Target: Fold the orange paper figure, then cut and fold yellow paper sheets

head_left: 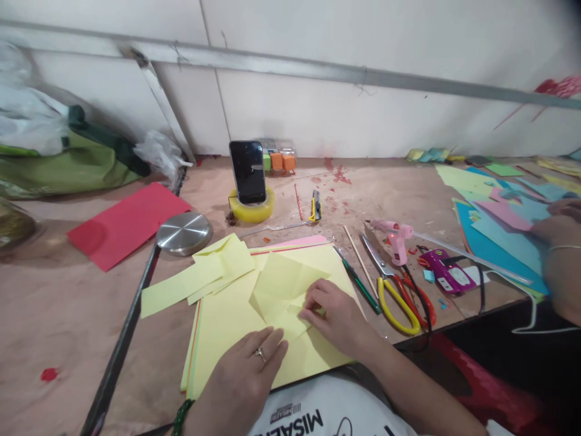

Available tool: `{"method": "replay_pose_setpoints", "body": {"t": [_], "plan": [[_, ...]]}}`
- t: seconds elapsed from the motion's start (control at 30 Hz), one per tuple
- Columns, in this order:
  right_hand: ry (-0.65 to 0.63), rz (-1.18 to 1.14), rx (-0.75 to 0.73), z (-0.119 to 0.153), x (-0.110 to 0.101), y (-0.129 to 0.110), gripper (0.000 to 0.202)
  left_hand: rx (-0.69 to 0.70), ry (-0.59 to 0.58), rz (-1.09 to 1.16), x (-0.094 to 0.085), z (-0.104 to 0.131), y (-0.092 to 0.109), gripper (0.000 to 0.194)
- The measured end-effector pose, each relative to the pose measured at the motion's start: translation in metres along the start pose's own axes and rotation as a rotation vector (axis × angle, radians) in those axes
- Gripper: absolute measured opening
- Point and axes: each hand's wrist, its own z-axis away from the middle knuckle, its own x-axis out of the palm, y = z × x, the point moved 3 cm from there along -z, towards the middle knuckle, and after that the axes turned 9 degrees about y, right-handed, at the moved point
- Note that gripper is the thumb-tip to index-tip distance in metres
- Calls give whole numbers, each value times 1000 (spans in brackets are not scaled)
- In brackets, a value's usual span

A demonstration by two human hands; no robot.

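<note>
A creased pale yellow sheet of paper (279, 284) lies on a stack of larger coloured sheets (218, 345), the top one yellow. My left hand (247, 375), with a ring and a green bracelet, rests palm down at the near left edge of the creased sheet, fingers lying flat. My right hand (336, 315) is closed at the sheet's right side, thumb and fingers pinching a folded part of it. Just left of the sheet, yellow paper strips (181, 287) and folded pieces overlap the stack's corner.
Right of the stack lie a green pen (361, 284), a wooden stick (361, 259), scissors (399, 306) and a pink glue gun (398, 242). A phone (248, 172) leans upright on a tape roll (254, 209). Another person's hand (560, 236) is over coloured papers at right.
</note>
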Motion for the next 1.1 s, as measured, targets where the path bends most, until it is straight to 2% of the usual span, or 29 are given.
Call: {"method": "replay_pose_setpoints", "body": {"t": [0.27, 0.63, 0.87, 1.1], "plan": [[-8, 53, -22, 2, 0, 0, 19, -26, -92, 43, 0, -8, 0, 40], [-27, 91, -19, 4, -1, -6, 21, -84, -149, 45, 1, -13, 2, 41], [-58, 197, 22, 7, 1, -16, 57, -19, -161, -4, 5, -7, 4, 47], [-54, 177, 17, 13, -12, -4, 51, -28, -156, 11, 8, -5, 4, 43]]}}
